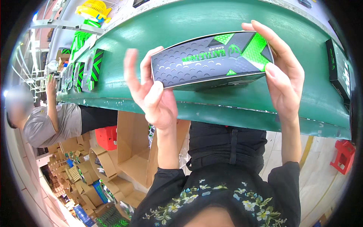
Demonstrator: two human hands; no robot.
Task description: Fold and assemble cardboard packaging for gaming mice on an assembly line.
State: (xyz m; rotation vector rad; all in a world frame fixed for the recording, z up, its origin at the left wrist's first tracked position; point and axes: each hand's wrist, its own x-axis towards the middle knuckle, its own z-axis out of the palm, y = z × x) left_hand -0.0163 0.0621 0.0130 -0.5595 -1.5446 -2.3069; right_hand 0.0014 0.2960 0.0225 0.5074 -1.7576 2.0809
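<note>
Between my two hands a dark grey and green printed box [204, 62] is held up over the green work surface, its long narrow side facing me. My left hand [157, 92] grips the box's left end, thumb on the lower corner, another finger behind the upper edge and one finger sticking out, blurred. At the opposite end my right hand [283, 72] clasps the box, thumb near the lower corner and fingers over the top corner. The underside of the box is in shadow.
The green work surface [230, 102] runs across ahead of me. A similar black box [336, 70] lies at its right end; several green-and-black packages [90, 70] stand at left, near a yellow fan [92, 9]. A co-worker [53, 119] stands left. Open cartons [132, 151] and red stools [343, 156] are below.
</note>
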